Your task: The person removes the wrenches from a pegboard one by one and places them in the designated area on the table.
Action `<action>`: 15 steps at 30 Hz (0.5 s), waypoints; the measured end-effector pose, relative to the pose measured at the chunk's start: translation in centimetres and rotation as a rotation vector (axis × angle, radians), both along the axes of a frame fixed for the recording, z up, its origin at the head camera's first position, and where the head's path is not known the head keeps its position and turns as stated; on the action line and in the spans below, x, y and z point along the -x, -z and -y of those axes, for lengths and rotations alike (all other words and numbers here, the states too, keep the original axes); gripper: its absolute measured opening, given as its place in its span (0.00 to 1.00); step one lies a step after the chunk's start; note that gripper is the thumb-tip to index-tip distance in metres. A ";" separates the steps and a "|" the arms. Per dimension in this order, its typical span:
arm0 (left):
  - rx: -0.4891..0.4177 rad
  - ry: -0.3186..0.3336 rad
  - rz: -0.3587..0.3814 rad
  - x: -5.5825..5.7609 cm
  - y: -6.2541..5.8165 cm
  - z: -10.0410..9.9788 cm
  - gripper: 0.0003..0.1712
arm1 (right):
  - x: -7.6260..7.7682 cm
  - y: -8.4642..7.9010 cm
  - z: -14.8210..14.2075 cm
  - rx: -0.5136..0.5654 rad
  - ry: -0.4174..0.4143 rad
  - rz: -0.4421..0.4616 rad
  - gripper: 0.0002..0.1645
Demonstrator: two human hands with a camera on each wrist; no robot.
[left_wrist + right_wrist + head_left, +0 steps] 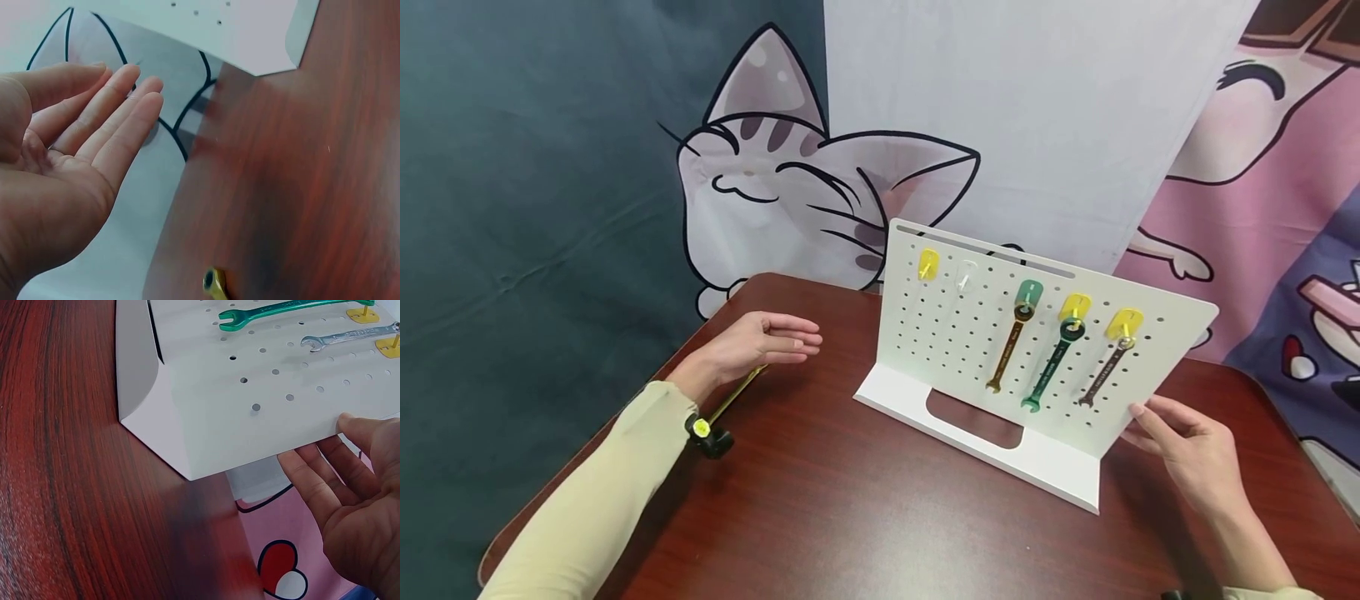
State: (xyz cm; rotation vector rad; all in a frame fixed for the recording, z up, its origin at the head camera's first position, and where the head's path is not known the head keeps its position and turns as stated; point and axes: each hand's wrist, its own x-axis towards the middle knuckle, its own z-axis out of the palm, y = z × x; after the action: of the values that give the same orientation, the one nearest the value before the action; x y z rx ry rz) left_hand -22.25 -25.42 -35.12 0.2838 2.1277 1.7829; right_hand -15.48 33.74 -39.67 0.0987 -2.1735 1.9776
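Note:
My right hand (pixel 1195 450) pinches the right edge of a white pegboard stand (pixel 977 450), thumb at the front and fingers behind. The thumb at the board's edge shows in the right wrist view too. From hooks on the board hang a gold-brown wrench (pixel 1006 354), a green wrench (pixel 1049 367) and a smaller silver wrench (pixel 350 336). Left of the board my left hand (pixel 756 342) is held over the table, fingers extended and holding nothing. Below it lies a gold-coloured wrench (pixel 216 284), partly hidden by the wrist camera in the head view.
A yellow hook (pixel 928 264) and a clear hook (pixel 967 277) on the board's left carry nothing. The stand rests on a dark red wooden table (pixel 850 500). Behind the table hangs a cloth backdrop (pixel 587 167) with cartoon cats.

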 end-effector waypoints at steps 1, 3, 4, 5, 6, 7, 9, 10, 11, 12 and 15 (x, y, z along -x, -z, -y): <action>-0.005 0.003 0.003 0.0 -0.1 -0.3 0.28 | 0.0 0.0 0.0 0.001 0.000 0.001 0.13; -0.019 0.014 0.009 0.1 -0.4 -0.8 0.28 | 0.0 0.0 0.0 0.005 0.002 0.000 0.13; -0.025 0.017 0.013 0.1 -0.5 -1.1 0.28 | 0.0 -0.1 0.0 -0.004 0.006 0.000 0.13; -0.027 0.018 0.017 0.1 -0.6 -1.3 0.28 | 0.0 -0.1 0.0 -0.012 0.012 0.001 0.13; -0.024 0.019 0.019 0.2 -0.8 -1.6 0.28 | 0.0 -0.2 0.0 -0.023 0.016 0.003 0.13; -0.024 0.023 0.019 0.2 -0.8 -1.9 0.28 | 0.0 -0.2 0.0 -0.031 0.020 0.005 0.12; -0.021 0.034 0.015 0.2 -1.0 -2.4 0.28 | 0.0 -0.3 0.0 -0.043 0.024 0.009 0.13; -0.016 0.041 0.008 0.2 -1.1 -2.7 0.28 | 0.0 -0.2 0.0 -0.042 0.022 0.010 0.13; -0.013 0.050 0.002 0.2 -1.1 -3.0 0.28 | 0.0 -0.2 0.0 -0.035 0.019 0.010 0.13; -0.014 0.061 -0.003 0.2 -1.2 -3.3 0.28 | 0.0 -0.2 0.0 -0.025 0.015 0.009 0.13; -0.020 0.095 -0.012 0.3 -1.3 -4.2 0.29 | 0.0 -0.1 0.0 0.003 0.004 0.008 0.13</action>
State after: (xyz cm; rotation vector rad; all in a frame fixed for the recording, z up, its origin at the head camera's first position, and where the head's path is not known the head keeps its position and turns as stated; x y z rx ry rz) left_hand -22.53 -21.19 -33.81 0.3951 2.0695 1.7545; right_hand -15.49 33.73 -39.59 0.0861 -2.1733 1.9824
